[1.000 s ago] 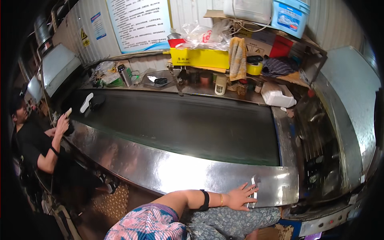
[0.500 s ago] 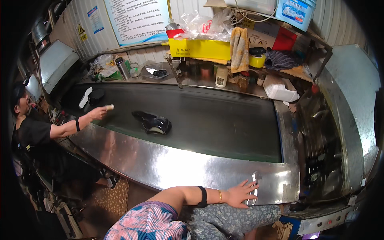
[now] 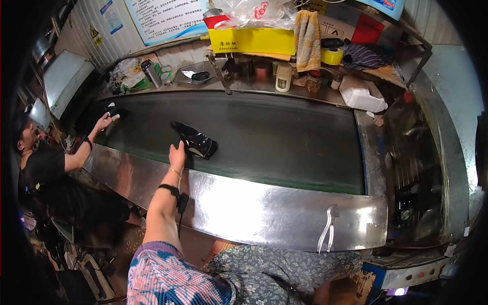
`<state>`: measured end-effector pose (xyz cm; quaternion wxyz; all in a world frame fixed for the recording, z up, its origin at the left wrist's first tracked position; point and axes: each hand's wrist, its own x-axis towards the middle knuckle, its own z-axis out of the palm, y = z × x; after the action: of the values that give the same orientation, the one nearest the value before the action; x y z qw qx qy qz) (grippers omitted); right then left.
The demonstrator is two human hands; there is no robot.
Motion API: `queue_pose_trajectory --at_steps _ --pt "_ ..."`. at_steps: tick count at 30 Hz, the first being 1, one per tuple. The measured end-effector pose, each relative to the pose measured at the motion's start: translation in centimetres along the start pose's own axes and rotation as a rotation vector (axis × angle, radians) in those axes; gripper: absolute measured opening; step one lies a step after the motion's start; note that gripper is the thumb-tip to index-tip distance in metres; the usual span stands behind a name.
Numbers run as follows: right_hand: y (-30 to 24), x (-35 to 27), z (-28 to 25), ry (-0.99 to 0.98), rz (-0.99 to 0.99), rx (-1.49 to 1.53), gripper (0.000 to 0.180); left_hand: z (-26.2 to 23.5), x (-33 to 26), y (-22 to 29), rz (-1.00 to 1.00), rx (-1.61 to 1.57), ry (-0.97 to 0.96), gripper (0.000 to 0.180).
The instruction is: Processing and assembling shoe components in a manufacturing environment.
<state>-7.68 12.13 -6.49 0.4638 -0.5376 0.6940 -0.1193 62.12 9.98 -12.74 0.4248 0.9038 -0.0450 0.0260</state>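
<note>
A glossy black shoe (image 3: 202, 144) lies on the dark conveyor belt (image 3: 284, 147), left of the middle. My left hand (image 3: 176, 156) reaches out to its near side, fingers closed at its edge; part of the grip is hidden against the shoe. On the shiny metal ledge (image 3: 244, 208) along the belt lies a pair of pliers (image 3: 328, 229), handles toward me and out of any hand. My right hand does not show.
At the left a co-worker's hand (image 3: 105, 122) is beside a dark item (image 3: 118, 111) on the belt. A shelf behind holds a yellow box (image 3: 252, 42), a towel (image 3: 307, 40) and a white jug (image 3: 362, 95). A machine with a dark opening (image 3: 412, 178) stands at the right.
My left hand has left the pliers and swung left and forward to the black shoe. The co-worker's hand has moved left to the dark item.
</note>
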Motion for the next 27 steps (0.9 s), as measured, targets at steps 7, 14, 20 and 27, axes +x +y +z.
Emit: queue_pose_trajectory --at_steps 7,14,20,27 --pt "-0.3 -0.8 -0.9 -0.003 0.002 -0.045 0.045 2.4 -5.7 4.5 0.631 0.11 -0.547 0.062" --pt "0.4 -2.2 1.1 0.206 -0.163 0.155 0.046 5.5 -6.8 7.3 0.225 0.25 -0.479 0.081" --pt "0.8 -1.1 -5.0 0.386 -0.134 -0.142 0.034 0.1 -8.9 10.5 -0.14 -0.514 -1.032 0.051" --pt "-4.2 0.4 -9.7 0.452 -0.591 0.105 0.047 -5.4 -31.5 9.8 -0.735 -1.335 -1.95 0.104"
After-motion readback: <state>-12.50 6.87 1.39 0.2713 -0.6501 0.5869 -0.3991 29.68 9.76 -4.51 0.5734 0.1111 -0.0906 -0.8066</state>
